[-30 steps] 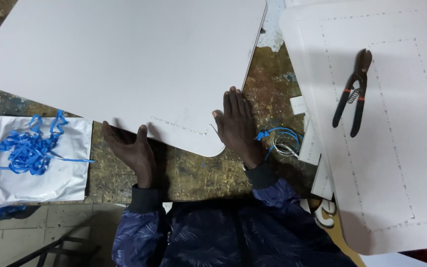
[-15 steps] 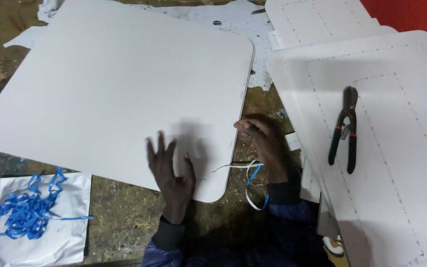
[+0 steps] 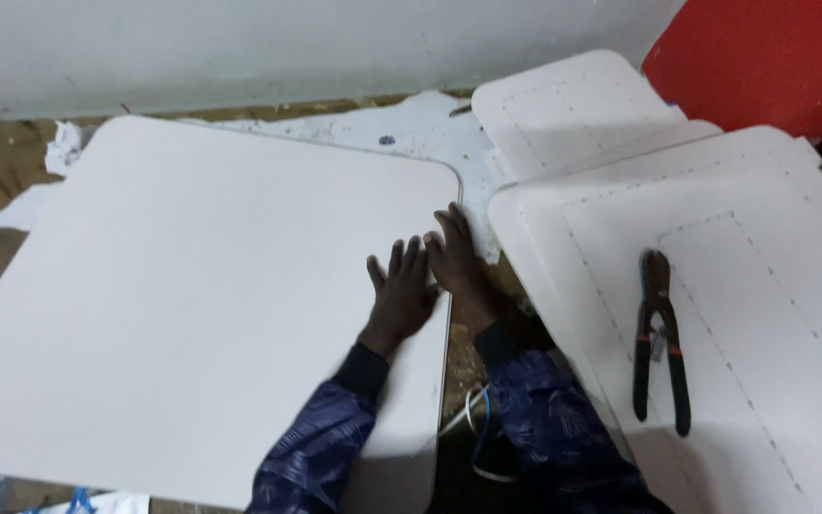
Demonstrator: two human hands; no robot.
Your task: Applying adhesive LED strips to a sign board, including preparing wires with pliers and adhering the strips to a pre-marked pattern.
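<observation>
Nearest, at six o'clock, two patterned blue sleeves rise into view, with a loop of blue and white cord lying between them on the worn bench.

Just beyond, the left hand lies flat on the big white board, fingers spread and open, gripping nothing, close to the board's right edge. The right hand rests beside it at about one o'clock from the left, touching it, also open, fingers on that same edge near the rounded far corner. The board stretches away from both hands toward nine and ten o'clock, its long axis running left to right; both hands sit at its right edge.

At three o'clock, apart from the hands, pliers lie on a dotted white panel. Farther, at one o'clock, sits another dotted panel, then a red surface.
</observation>
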